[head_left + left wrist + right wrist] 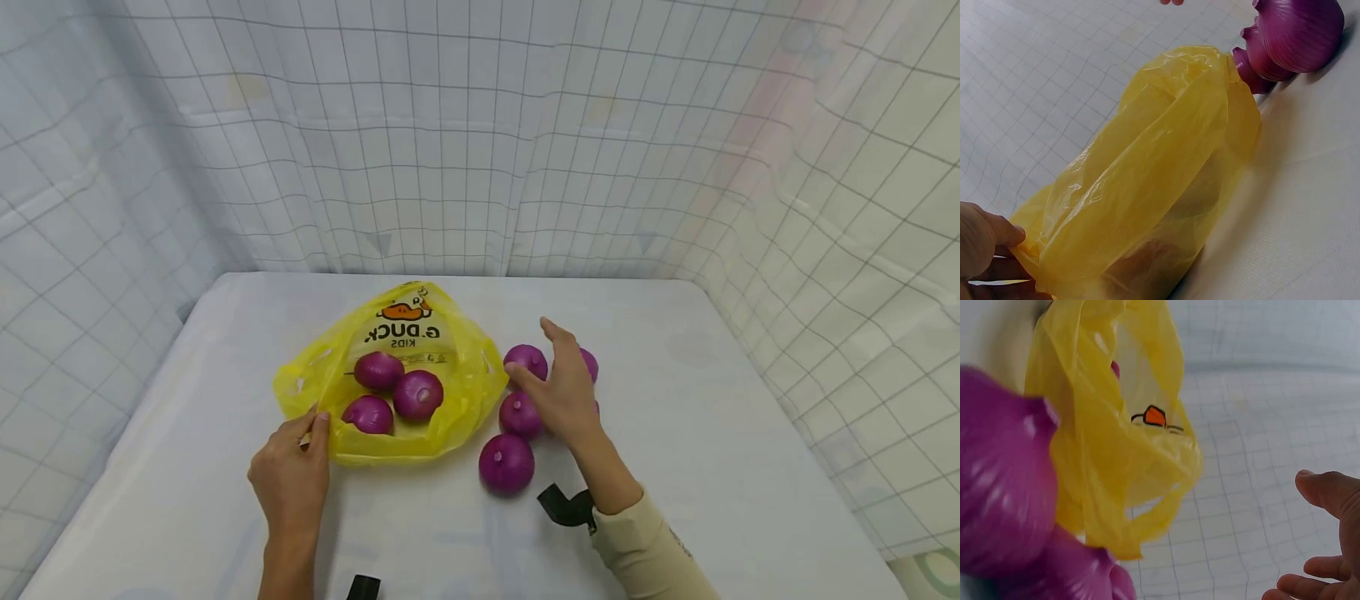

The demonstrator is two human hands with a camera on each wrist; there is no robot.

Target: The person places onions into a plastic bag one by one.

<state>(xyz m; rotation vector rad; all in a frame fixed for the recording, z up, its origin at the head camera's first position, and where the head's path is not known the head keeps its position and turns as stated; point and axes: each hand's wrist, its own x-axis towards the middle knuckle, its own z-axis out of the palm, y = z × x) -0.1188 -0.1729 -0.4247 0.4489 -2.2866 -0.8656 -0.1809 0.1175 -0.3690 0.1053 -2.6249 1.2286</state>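
Counter [420, 525]: white
Left hand [291, 479]: pinches yellow plastic bag [468, 400]; I'd stretch it wider
Right hand [568, 396]: spread wide, by round purple onions [507, 464]

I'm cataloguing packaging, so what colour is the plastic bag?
The plastic bag is yellow, clearest in the head view.

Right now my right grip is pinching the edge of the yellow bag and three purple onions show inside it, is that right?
Not quite: the head view shows your left grip pinching the yellow bag; your right grip holds nothing. Three purple onions do show inside.
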